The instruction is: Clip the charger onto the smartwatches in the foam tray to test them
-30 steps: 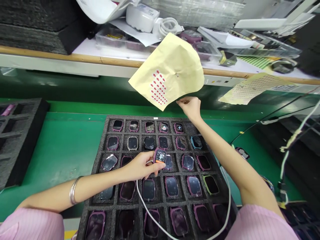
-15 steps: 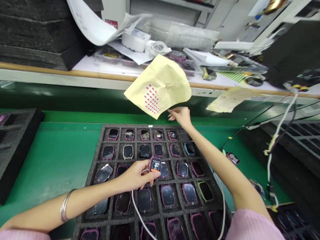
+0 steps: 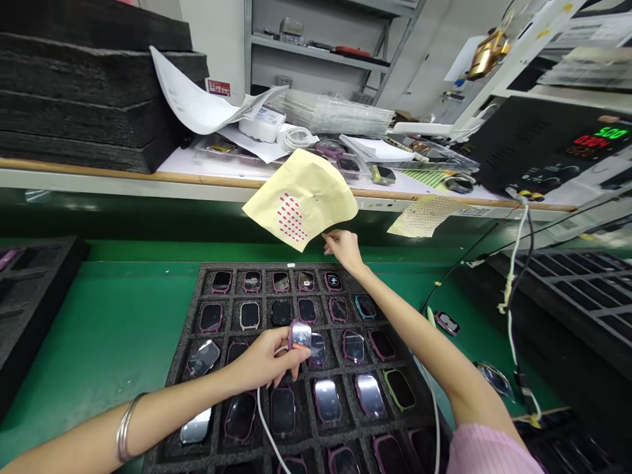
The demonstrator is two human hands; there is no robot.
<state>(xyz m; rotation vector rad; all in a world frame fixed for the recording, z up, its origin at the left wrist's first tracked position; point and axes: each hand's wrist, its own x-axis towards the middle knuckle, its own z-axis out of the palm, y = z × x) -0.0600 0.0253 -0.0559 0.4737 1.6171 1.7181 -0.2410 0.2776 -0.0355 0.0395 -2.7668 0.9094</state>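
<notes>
My left hand (image 3: 276, 359) is closed around a smartwatch (image 3: 300, 337) with a purple frame, its lit screen facing up. A white cable (image 3: 266, 421) runs down from behind that hand. Below lies a black foam tray (image 3: 190, 349), its compartments holding several more watches, mostly purple-framed. Beyond the tray's far edge, my right hand (image 3: 344, 250) has thumb and fingers pinched at the lower right edge of a yellow sticker sheet (image 3: 320, 191) printed with small red arrows. The sheet hangs from the shelf edge. Whether a loose sticker sits between those fingertips is too small to tell.
A shelf (image 3: 207, 181) spans the back, bearing stacked black foam (image 3: 93, 99), papers and cables. A second yellow sheet (image 3: 424, 214) hangs at right, near a black device with lit digits (image 3: 557, 145). Another watch (image 3: 447, 322) lies on the green mat (image 3: 123, 296). Foam trays flank both sides.
The camera view has tilted up and turned slightly right, bringing the lit device into view. Both hands keep nearly the same pose; glare now covers part of the held watch's screen.
</notes>
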